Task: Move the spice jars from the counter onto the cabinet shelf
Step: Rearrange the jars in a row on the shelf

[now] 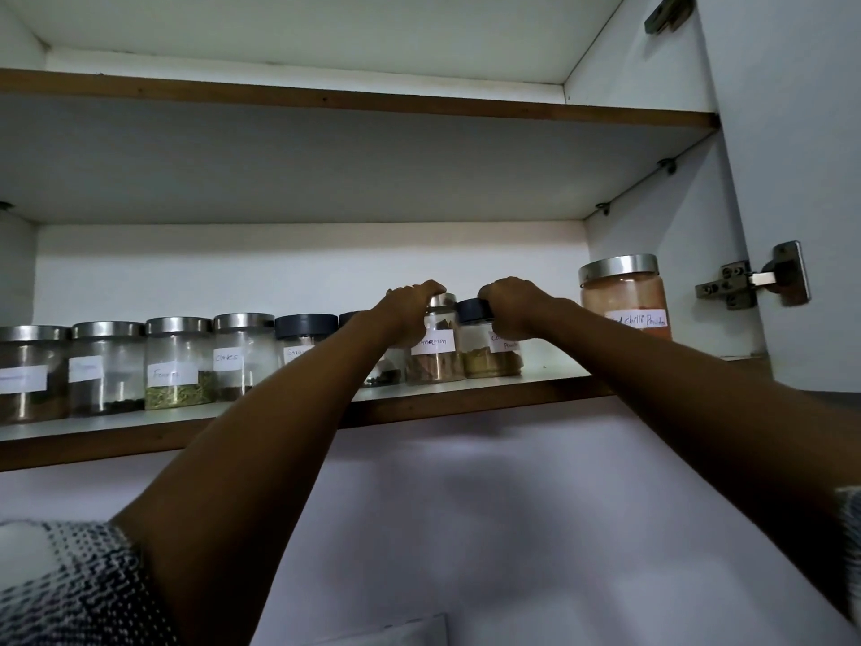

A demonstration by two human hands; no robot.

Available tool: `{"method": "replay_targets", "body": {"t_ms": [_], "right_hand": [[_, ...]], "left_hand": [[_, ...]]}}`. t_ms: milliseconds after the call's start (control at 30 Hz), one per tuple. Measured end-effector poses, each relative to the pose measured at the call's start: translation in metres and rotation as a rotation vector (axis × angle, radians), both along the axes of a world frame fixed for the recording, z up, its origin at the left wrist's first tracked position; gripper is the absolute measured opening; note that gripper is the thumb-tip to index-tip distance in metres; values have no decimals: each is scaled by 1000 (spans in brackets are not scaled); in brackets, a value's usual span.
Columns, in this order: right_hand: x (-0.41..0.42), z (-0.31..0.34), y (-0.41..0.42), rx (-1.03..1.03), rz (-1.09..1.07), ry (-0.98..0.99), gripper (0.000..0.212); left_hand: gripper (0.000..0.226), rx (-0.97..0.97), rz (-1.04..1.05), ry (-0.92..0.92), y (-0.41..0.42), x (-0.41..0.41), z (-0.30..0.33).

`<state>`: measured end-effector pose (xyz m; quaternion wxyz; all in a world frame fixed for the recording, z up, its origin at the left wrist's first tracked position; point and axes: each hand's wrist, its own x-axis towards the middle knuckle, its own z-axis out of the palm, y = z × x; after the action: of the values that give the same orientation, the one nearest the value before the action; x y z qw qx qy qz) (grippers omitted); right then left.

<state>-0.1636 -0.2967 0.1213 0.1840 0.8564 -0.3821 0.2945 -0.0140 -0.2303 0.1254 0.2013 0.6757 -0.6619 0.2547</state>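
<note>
A row of labelled glass spice jars stands on the cabinet shelf [489,389]. My left hand [410,305] grips the steel-lidded cinnamon jar [435,361] from above. Beside it, my right hand [512,310] grips the dark-lidded jar [489,361] of yellowish powder at its lid. Both jars rest on the shelf, touching each other. To the left stand a dark-lidded jar [303,335], the cloves jar [240,356], the fennel jar [179,366] and others. One jar behind my left forearm is mostly hidden.
A larger steel-lidded jar of red chilli powder [626,300] stands at the shelf's right end. The open cabinet door with its hinge [755,284] is at the right. An upper shelf [326,102] runs overhead. Below the shelf is a plain white wall.
</note>
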Motion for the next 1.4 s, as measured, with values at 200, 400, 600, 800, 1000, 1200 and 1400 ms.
{"method": "replay_targets", "body": {"t_ms": [200,400,600,800,1000,1200,1400], "right_hand": [[14,-2,-15,-6,1,0,32],[27,-4,-31,-2,-19,22,33],[35,-6,-40,-16,-28,48,34],[37,-7,-44,-48,-22,70,33],[33,-10,-43,-74,8,83,38],[36,-15,-44,-56,-14,52,43],[28,-15,-30,-248,-96,141,56]], "left_hand": [[62,30,24,1,-17,18,2],[69,14,36,5,-34,30,-2],[78,36,93,-86,-45,33,-2],[86,109,188,-173,-53,36,-1],[90,157,256,-215,-56,34,2],[85,153,257,-236,-51,33,-1],[77,98,195,-193,-35,26,-9]]}}
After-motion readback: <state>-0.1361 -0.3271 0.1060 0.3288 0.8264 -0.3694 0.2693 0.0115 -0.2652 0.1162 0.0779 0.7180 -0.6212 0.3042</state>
